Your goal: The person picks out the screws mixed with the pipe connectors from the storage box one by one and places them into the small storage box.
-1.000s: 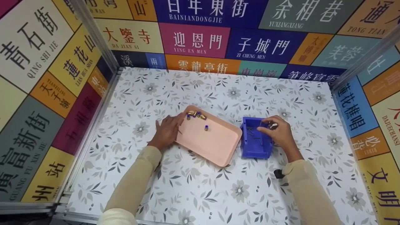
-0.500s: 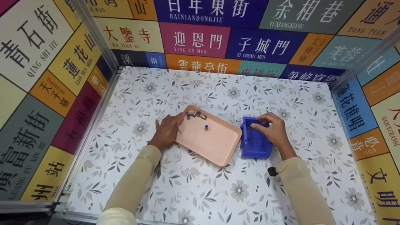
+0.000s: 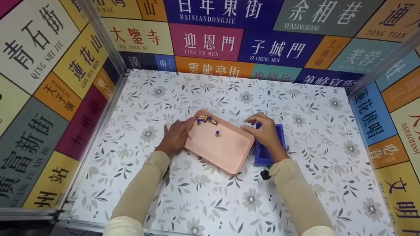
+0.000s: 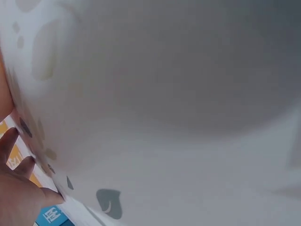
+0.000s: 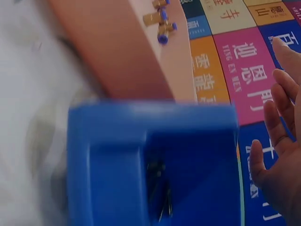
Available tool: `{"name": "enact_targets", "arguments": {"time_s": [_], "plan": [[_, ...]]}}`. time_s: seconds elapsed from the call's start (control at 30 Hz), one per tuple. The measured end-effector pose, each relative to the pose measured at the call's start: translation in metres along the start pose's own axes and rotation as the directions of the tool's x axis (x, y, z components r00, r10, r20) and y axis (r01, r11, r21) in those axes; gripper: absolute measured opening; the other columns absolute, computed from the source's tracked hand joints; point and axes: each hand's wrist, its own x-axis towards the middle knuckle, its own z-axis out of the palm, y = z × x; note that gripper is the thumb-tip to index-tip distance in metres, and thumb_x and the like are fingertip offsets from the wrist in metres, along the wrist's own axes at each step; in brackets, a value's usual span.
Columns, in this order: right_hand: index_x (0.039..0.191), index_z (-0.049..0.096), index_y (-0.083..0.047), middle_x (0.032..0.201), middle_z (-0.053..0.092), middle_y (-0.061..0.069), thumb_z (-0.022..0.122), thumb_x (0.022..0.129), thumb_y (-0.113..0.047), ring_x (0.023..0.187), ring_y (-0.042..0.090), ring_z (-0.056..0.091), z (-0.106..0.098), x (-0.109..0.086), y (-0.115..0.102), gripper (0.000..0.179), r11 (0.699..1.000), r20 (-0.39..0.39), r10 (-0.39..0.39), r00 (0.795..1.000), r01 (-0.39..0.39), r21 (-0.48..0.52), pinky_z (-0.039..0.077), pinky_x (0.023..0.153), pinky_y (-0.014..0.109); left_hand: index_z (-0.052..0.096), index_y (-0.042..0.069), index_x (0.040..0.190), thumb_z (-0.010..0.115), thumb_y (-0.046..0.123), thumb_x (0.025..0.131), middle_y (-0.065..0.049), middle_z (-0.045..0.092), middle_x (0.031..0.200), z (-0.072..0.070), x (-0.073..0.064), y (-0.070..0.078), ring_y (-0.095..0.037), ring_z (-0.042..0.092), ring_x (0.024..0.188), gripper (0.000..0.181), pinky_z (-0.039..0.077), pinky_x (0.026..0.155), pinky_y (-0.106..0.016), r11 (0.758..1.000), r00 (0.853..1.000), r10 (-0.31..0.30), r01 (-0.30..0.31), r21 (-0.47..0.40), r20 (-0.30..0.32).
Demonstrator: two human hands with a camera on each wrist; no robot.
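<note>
My left hand [image 3: 175, 136] rests against the left side of a peach-pink tray [image 3: 220, 154], fingers extended along its rim. Several brass push-in fittings [image 3: 206, 120] with blue collars lie in the tray's far-left corner. A single brass fitting [image 3: 217, 133] stands apart near its middle. My right hand [image 3: 264, 131] is over a blue plastic bin [image 3: 279, 131], its fingertips reaching left to the tray's right rim. Thumb and fingers are apart, with nothing seen between them. In the right wrist view, thin dark metal pieces [image 5: 164, 197] lie inside the bin.
A white tabletop [image 3: 183, 91] with a leaf-and-flower print lies under everything. Panels with coloured street-name signs [image 3: 206, 42] close off the back and both sides. The bin stands right beside the tray's right end.
My right hand has moved left from over the bin's inside towards the tray, and now hides part of the bin. My left hand, the tray and the fittings stay as they were.
</note>
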Motion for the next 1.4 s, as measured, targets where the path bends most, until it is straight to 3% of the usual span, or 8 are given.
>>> {"name": "enact_targets", "arguments": {"time_s": [0.2, 0.43, 0.6, 0.7, 0.93, 1.13, 1.27, 1.4], "plan": [[0.095, 0.077, -0.001, 0.093, 0.068, 0.020, 0.087, 0.079, -0.004, 0.086, 0.045, 0.062, 0.018, 0.014, -0.039, 0.019, 0.996, 0.069, -0.030, 0.997, 0.024, 0.082, 0.050, 0.079, 0.025, 0.023, 0.051, 0.159, 0.024, 0.052, 0.110, 0.013, 0.038, 0.163, -0.007, 0.000, 0.004, -0.031, 0.025, 0.156, 0.049, 0.002, 0.119, -0.076, 0.999, 0.999, -0.032, 0.032, 0.006, 0.039], [0.095, 0.078, -0.001, 0.094, 0.070, 0.019, 0.088, 0.079, -0.005, 0.087, 0.039, 0.064, 0.039, 0.026, -0.050, 0.020, 0.997, 0.131, 0.024, 0.991, -0.033, 0.067, 0.053, 0.082, 0.038, 0.025, 0.049, 0.159, 0.027, 0.051, 0.110, 0.015, 0.037, 0.164, -0.013, 0.000, 0.003, -0.029, 0.029, 0.155, 0.049, 0.005, 0.120, -0.074, 1.000, 0.998, -0.021, 0.021, 0.005, 0.054], [0.095, 0.078, 0.001, 0.094, 0.070, 0.018, 0.089, 0.079, -0.013, 0.088, 0.039, 0.064, 0.053, 0.029, -0.036, 0.024, 0.993, 0.176, 0.051, 0.983, -0.069, 0.097, 0.053, 0.083, 0.051, 0.031, 0.047, 0.158, 0.031, 0.050, 0.110, 0.006, 0.048, 0.158, -0.011, 0.001, -0.002, -0.029, 0.039, 0.149, 0.048, 0.016, 0.119, -0.072, 1.000, 1.000, 0.007, -0.007, 0.016, 0.005], [0.096, 0.079, -0.003, 0.095, 0.070, 0.017, 0.089, 0.080, -0.022, 0.088, 0.034, 0.065, 0.062, 0.030, -0.021, 0.027, 0.991, 0.210, 0.052, 0.976, -0.077, 0.113, 0.054, 0.083, 0.052, 0.028, 0.049, 0.159, 0.030, 0.049, 0.110, 0.004, 0.049, 0.157, -0.009, 0.001, -0.004, -0.032, 0.036, 0.150, 0.048, 0.015, 0.118, -0.074, 0.999, 1.000, 0.014, -0.013, 0.037, -0.008], [0.097, 0.081, -0.014, 0.094, 0.070, 0.008, 0.089, 0.081, -0.029, 0.084, 0.025, 0.064, 0.079, 0.034, -0.013, 0.024, 0.988, 0.256, 0.031, 0.966, -0.069, 0.141, 0.055, 0.078, 0.042, 0.018, 0.058, 0.156, 0.020, 0.054, 0.109, 0.004, 0.038, 0.164, -0.007, 0.000, -0.007, -0.036, 0.016, 0.158, 0.048, -0.004, 0.113, -0.082, 0.996, 0.999, -0.052, 0.050, 0.070, 0.016], [0.098, 0.080, -0.011, 0.094, 0.070, 0.016, 0.089, 0.080, -0.025, 0.082, 0.026, 0.065, 0.095, 0.038, -0.015, 0.025, 0.989, 0.298, 0.010, 0.954, -0.053, 0.135, 0.054, 0.072, 0.030, 0.018, 0.059, 0.157, 0.016, 0.054, 0.108, 0.002, 0.035, 0.166, -0.004, 0.003, -0.008, -0.037, 0.014, 0.158, 0.048, -0.004, 0.111, -0.084, 0.997, 0.997, -0.067, 0.065, 0.047, 0.036], [0.097, 0.080, -0.007, 0.093, 0.067, 0.022, 0.091, 0.078, -0.017, 0.084, 0.038, 0.066, 0.108, 0.038, -0.014, 0.025, 0.986, 0.304, 0.023, 0.953, -0.071, 0.148, 0.052, 0.071, 0.029, 0.016, 0.060, 0.156, 0.015, 0.055, 0.108, 0.002, 0.034, 0.166, -0.002, 0.005, -0.010, -0.037, 0.013, 0.159, 0.048, -0.005, 0.111, -0.084, 0.996, 0.996, -0.073, 0.071, 0.046, 0.045], [0.098, 0.079, -0.003, 0.093, 0.067, 0.024, 0.091, 0.077, -0.018, 0.080, 0.036, 0.065, 0.119, 0.039, -0.013, 0.029, 0.982, 0.317, 0.035, 0.948, -0.091, 0.166, 0.051, 0.069, 0.028, 0.015, 0.061, 0.155, 0.016, 0.056, 0.108, 0.002, 0.034, 0.166, -0.002, 0.004, -0.010, -0.037, 0.012, 0.159, 0.048, -0.006, 0.111, -0.084, 0.996, 0.996, -0.076, 0.075, 0.045, 0.041]]}}
